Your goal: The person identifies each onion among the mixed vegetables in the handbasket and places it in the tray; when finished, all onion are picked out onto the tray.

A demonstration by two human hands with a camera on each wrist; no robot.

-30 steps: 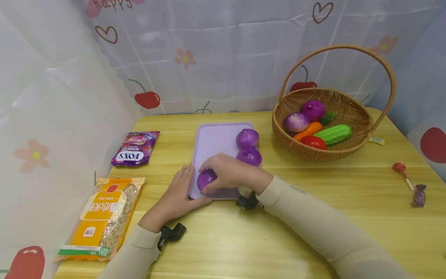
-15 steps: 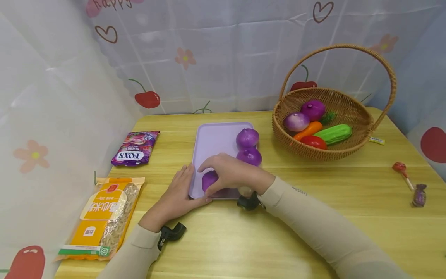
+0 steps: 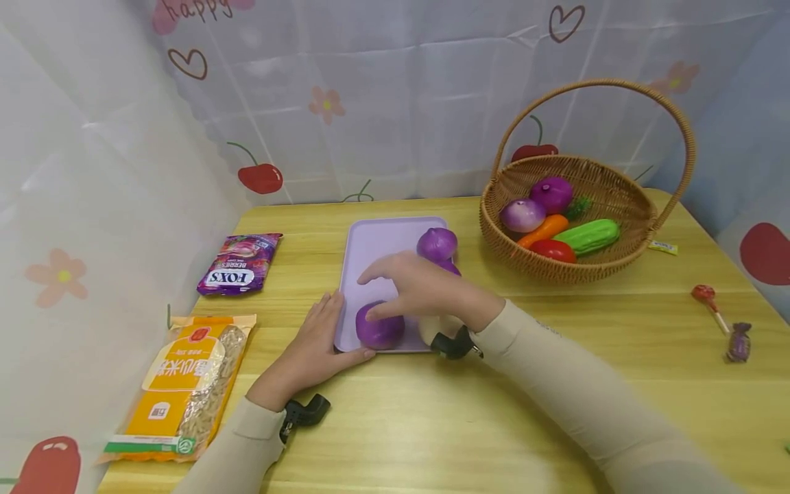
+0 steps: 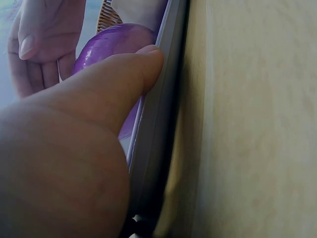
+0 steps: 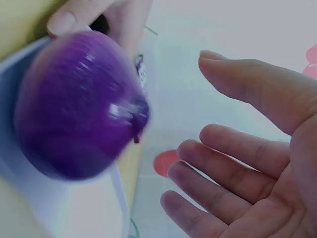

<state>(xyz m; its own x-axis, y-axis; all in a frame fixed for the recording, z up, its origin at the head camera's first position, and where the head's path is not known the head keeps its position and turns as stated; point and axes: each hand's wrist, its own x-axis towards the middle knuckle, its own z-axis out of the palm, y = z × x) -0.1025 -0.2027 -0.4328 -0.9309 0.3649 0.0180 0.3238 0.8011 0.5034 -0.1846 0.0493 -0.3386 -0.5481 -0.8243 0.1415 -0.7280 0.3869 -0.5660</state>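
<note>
A purple onion [image 3: 379, 333] sits in the near left corner of a lilac tray [image 3: 382, 237]. My left hand [image 3: 315, 343] rests against the tray's left edge and near corner, fingers straight; its thumb [image 4: 124, 69] lies along the rim in the left wrist view. Just above the onion is my right hand [image 3: 422, 288], fingers spread; in the right wrist view a gap separates it from the onion [image 5: 79, 109]. Along the tray's right side are another purple onion [image 3: 437, 243] and a second, partly hidden one [image 3: 449, 266]. A whitish round thing [image 3: 434, 331] shows beneath my right wrist.
At the back right stands a wicker basket [image 3: 570, 271] with onions, a carrot, a tomato and a green vegetable. A purple snack bag [image 3: 241, 264] and a yellow bag [image 3: 185, 387] lie left. A lollipop [image 3: 710, 305] and wrapped candy [image 3: 738, 342] are at right.
The onion has shifted slightly right within the tray's near left corner. My right hand has let go of it and lifted away, up and to the right. My left hand has stayed still.
</note>
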